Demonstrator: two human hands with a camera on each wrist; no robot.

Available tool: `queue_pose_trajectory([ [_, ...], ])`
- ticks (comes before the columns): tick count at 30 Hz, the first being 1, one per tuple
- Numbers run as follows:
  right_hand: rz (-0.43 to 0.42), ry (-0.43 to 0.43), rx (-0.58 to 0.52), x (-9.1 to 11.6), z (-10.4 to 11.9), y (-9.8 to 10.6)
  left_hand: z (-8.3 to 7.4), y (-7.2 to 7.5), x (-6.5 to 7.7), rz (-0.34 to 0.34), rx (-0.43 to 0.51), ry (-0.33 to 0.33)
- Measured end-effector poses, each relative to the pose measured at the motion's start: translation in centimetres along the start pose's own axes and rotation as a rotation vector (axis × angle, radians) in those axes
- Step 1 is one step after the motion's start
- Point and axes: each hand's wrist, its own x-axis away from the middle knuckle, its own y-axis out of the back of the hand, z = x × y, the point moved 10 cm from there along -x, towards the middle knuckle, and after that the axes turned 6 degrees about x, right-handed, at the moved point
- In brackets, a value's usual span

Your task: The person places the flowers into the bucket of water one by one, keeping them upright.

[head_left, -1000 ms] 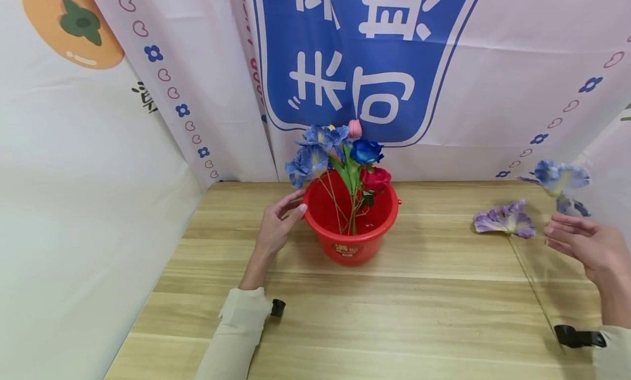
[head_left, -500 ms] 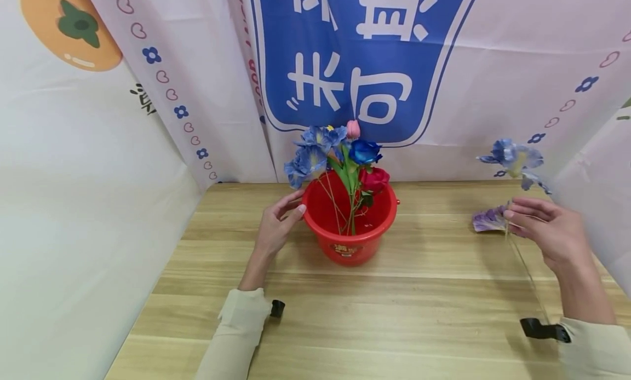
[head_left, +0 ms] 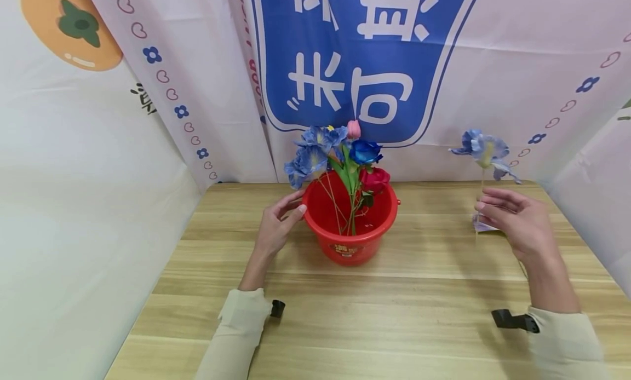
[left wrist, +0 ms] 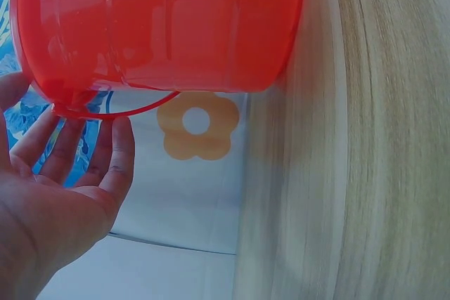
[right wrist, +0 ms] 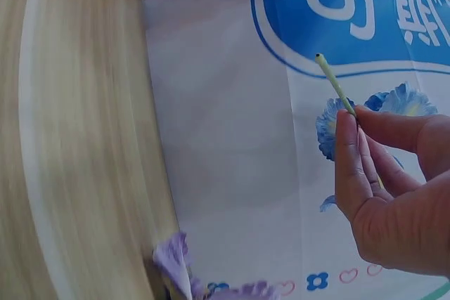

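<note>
A red bucket (head_left: 351,248) stands upright on the table. My left hand (head_left: 277,226) holds its left side, thumb at the rim and fingers by the thin handle (left wrist: 144,109). Inside lean several flowers: blue irises (head_left: 310,160), a blue rose (head_left: 365,151), a red rose (head_left: 374,179) and a pink tulip (head_left: 354,129). Over the table's right part, my right hand (head_left: 517,221) pinches the stem of another blue iris (head_left: 483,149) between thumb and fingers. The cut stem end (right wrist: 330,79) pokes out past the fingertips. A purple flower (head_left: 483,224) lies behind this hand, mostly hidden.
The wooden table (head_left: 394,325) meets a printed cloth backdrop (head_left: 493,84) at the rear. White cloth (head_left: 89,205) hangs along the left side, and more cloth closes off the right.
My right hand has moved left with the blue iris, from the right edge toward the bucket, now covering most of the purple flower. My left hand has stayed at the bucket.
</note>
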Motion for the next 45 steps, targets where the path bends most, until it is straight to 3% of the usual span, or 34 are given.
queue_pose_trajectory([
  [10,0.006,0.041,-0.027,-0.4,1.4,-3.2,0.0,0.0,0.0,-0.002,-0.001,-0.007],
  [23,0.051,0.123,0.004,-1.3,4.3,-9.0,0.3,0.0,-0.1,0.004,-0.003,0.003],
  [45,0.116,0.197,0.15,-2.7,6.9,-16.0,0.0,0.0,0.0,0.006,-0.018,0.004],
])
